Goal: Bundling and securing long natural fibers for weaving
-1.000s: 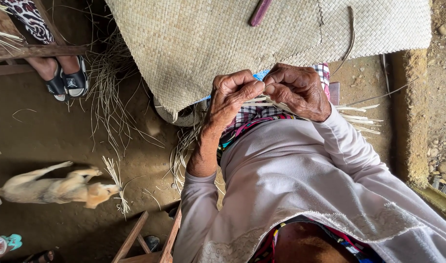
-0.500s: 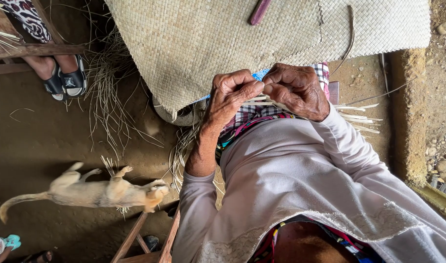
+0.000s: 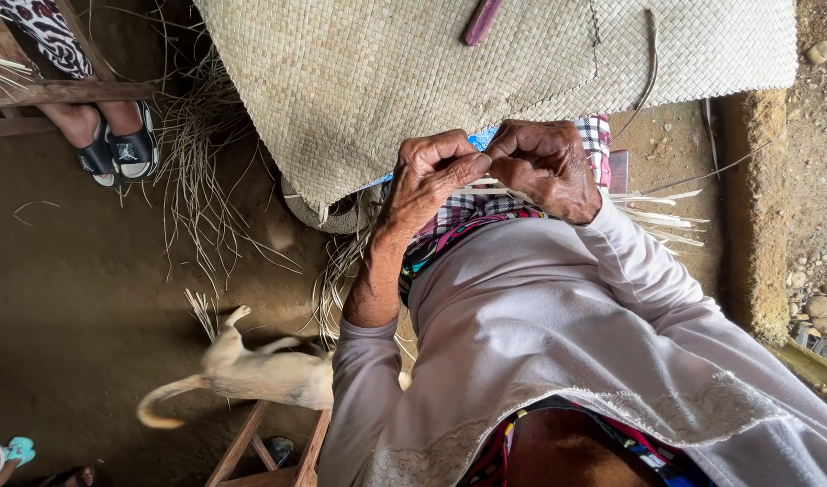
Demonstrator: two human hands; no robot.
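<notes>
Two hands meet at the near edge of a woven mat [image 3: 413,81]: the left hand [image 3: 436,171] and right hand [image 3: 544,167] are both clenched, pinching pale straw strips [image 3: 652,203] that fan out rightward. Lower left, a tan dog [image 3: 260,374] lies on the dirt floor [image 3: 79,307].

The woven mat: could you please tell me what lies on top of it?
On the woven mat lie a purplish stick-like tool and a curved dark strip; what lies beneath is covered.

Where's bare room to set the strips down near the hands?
Free: mat surface between the purple tool and both hands, left hand, right hand; dirt floor left of the dog. Crowded: loose straw by the sandalled feet.
</notes>
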